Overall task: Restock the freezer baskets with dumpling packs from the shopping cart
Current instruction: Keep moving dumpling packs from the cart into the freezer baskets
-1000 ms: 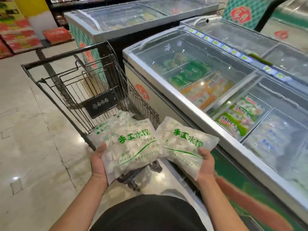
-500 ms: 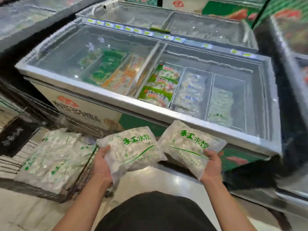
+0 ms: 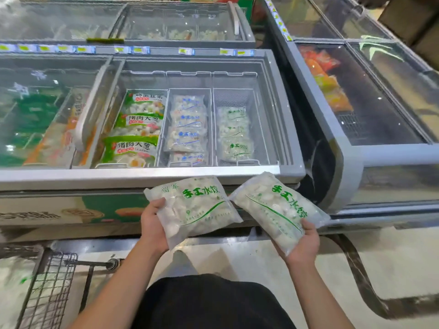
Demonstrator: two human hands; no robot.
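Left hand (image 3: 152, 224) grips one dumpling pack (image 3: 192, 207) by its lower-left edge, thumb on top. Right hand (image 3: 304, 245) grips a second pack (image 3: 278, 210) from below, fingers curled round its lower end. Both packs sit mid-frame, in front of the freezer (image 3: 142, 173). Its right basket (image 3: 259, 129) holds matching packs. Cart (image 3: 50, 281) at lower left.
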